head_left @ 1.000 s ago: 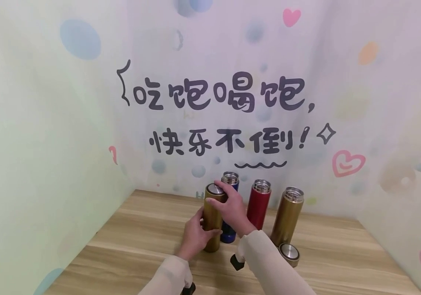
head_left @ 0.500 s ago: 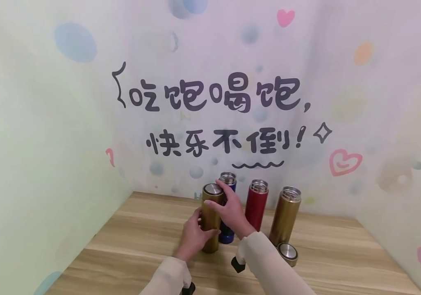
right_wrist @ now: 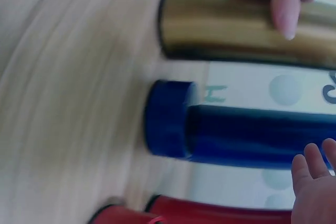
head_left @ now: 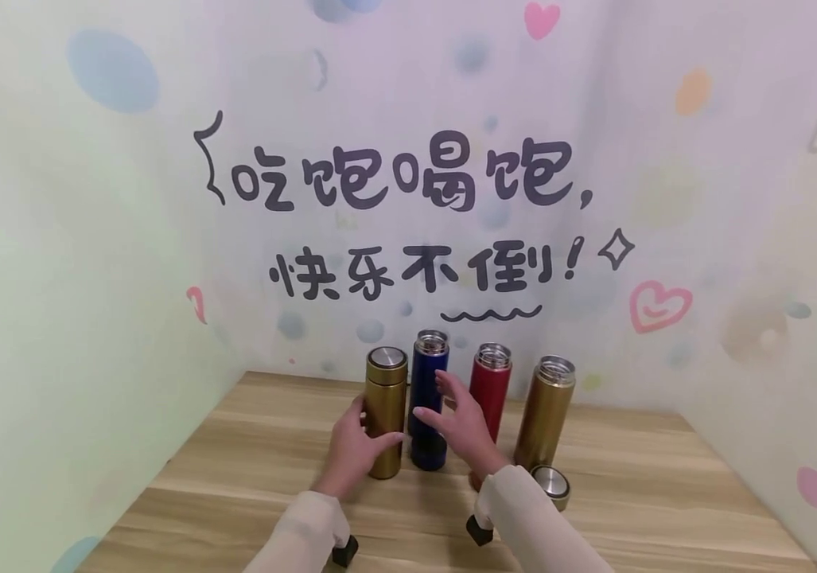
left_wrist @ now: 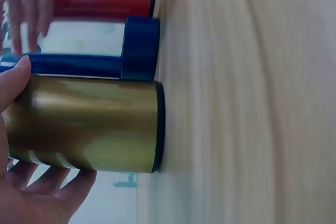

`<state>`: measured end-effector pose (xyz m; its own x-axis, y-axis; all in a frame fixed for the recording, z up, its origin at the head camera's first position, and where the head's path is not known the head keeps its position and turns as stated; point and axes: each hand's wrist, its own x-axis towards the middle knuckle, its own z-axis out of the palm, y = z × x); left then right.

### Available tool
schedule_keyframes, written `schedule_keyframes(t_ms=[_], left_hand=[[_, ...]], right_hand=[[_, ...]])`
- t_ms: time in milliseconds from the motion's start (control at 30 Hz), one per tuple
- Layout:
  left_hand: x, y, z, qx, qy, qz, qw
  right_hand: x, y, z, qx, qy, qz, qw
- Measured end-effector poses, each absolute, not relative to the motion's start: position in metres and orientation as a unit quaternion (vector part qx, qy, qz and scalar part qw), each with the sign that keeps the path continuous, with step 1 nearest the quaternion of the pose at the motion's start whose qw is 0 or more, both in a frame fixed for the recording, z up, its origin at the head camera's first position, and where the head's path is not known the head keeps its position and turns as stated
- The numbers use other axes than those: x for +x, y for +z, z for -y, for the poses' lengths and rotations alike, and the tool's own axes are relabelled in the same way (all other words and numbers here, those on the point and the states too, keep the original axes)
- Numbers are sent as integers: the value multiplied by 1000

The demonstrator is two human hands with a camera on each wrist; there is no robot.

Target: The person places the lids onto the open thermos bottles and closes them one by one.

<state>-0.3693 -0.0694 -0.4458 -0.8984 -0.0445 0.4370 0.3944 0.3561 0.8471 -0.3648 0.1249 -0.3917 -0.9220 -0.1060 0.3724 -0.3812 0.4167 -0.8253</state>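
My left hand (head_left: 349, 447) grips a gold thermos (head_left: 387, 394) low on its body, thumb in front and fingers round the far side. A steel-topped lid (head_left: 387, 358) sits on that thermos, which stands upright on the table. My right hand (head_left: 464, 422) is a little to the right of it, fingers loosely spread and holding nothing. It overlaps a lidless blue thermos (head_left: 429, 382) in the head view. At the foot of the blue one stands a blue lid (right_wrist: 167, 119), plain in the right wrist view.
Further right stand a lidless red thermos (head_left: 492, 390) and a second, lidless gold thermos (head_left: 546, 414). A loose gold lid (head_left: 551, 484) lies before the latter. A red lid (right_wrist: 123, 215) is by the red thermos. Behind them hangs a printed backdrop (head_left: 351, 103).
The right hand has let go of the lid on the gold thermos and moved right. The left hand has shifted that thermos slightly left, away from the blue one. The head view has turned a little.
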Motion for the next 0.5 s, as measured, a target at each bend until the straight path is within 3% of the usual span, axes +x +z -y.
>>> schedule_keyframes(t_ms=[500], left_hand=[[-377,-446,101,-66,-539,810,222]], right_hand=[[-375,-434,-132,108,495,856,103]])
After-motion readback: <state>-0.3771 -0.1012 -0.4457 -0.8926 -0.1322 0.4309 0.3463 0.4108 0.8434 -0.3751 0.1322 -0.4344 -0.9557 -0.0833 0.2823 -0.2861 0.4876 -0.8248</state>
